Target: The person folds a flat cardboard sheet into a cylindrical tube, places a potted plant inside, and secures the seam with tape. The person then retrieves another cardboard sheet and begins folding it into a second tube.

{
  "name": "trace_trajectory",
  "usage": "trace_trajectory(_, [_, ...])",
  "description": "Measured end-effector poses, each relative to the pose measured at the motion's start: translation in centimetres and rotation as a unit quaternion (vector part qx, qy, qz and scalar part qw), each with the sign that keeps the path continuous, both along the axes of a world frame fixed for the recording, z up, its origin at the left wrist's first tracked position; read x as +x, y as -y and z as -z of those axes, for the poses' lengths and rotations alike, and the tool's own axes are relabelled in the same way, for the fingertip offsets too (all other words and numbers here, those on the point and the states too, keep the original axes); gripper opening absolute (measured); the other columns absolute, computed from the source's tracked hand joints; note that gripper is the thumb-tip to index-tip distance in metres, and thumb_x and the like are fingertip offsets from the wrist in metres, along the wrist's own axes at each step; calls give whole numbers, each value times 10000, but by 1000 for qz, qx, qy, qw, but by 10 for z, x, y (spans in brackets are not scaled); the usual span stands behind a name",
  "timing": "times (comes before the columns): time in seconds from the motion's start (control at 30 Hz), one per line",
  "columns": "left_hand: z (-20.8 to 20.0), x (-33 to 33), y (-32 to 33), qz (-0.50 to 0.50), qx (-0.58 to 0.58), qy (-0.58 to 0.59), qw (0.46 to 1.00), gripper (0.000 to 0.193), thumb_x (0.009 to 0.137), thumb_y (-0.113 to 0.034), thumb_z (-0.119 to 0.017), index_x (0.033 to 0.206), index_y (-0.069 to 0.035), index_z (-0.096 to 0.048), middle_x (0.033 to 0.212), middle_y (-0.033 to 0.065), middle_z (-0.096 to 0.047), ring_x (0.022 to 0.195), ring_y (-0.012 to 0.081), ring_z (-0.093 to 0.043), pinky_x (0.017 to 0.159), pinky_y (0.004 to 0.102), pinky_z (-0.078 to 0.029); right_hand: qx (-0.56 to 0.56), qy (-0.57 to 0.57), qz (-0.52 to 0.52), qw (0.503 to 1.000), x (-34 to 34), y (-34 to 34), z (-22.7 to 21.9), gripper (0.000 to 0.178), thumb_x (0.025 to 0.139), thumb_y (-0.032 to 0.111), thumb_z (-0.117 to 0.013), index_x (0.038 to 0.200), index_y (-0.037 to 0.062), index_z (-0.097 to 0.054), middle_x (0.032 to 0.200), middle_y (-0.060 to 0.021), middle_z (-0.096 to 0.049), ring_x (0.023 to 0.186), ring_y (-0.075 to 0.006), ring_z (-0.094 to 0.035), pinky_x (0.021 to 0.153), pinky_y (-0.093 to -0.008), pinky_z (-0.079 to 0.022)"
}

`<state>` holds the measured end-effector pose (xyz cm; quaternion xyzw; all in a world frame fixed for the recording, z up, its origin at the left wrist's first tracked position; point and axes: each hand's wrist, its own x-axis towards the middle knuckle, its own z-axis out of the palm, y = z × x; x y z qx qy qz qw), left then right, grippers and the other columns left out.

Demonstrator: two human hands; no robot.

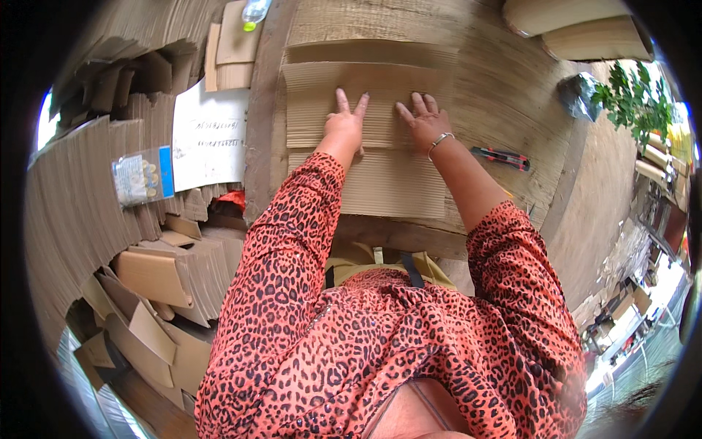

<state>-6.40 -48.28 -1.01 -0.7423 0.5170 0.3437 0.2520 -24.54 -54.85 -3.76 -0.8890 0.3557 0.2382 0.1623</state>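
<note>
Both of my hands press on a brown corrugated cardboard sheet [311,110] with ridges running across it, lying on a wooden table [504,95]. My left hand [346,124] rests near its middle, two fingers stretched apart in a V and the others folded out of sight. Further right, my right hand [425,121] lies with its fingers spread on the sheet, a bracelet [441,140] at the wrist. Another ridged cardboard piece [395,190] lies nearer to me, along the sheet's lower edge. A red and black box cutter [502,157] is right of my right forearm.
Tall stacks of cardboard [80,197] fill the left side. Beside the table there are a white sheet with handwriting [210,139], a small plastic packet [141,175] and a clear bottle [255,11]. A leafy plant [636,99] and a dark plastic bag [580,96] stand at the right.
</note>
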Motion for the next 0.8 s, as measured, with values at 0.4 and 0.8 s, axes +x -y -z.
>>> trace_trajectory(0.4, [-7, -11, -2, -6, -32, -22, 999, 1432, 539, -164, -946, 1549, -280, 63, 1541, 304, 191, 1179, 406, -568, 984, 409, -501, 12, 263, 262, 928, -69, 45, -16, 563, 790, 265, -712, 1318, 158, -549, 1400, -182, -468, 1187, -369, -526, 981, -436, -465])
trace_trajectory(0.8, [-13, -15, 5, 31, 48, 33, 998, 1513, 500, -305, -959, 1534, -248, 144, 1508, 323, 261, 1059, 375, -643, 907, 374, -548, -236, 379, 719, 533, -454, 225, 82, 432, 829, 308, -719, 1140, 28, -615, 987, -94, -689, 857, -212, -646, 723, -341, -512])
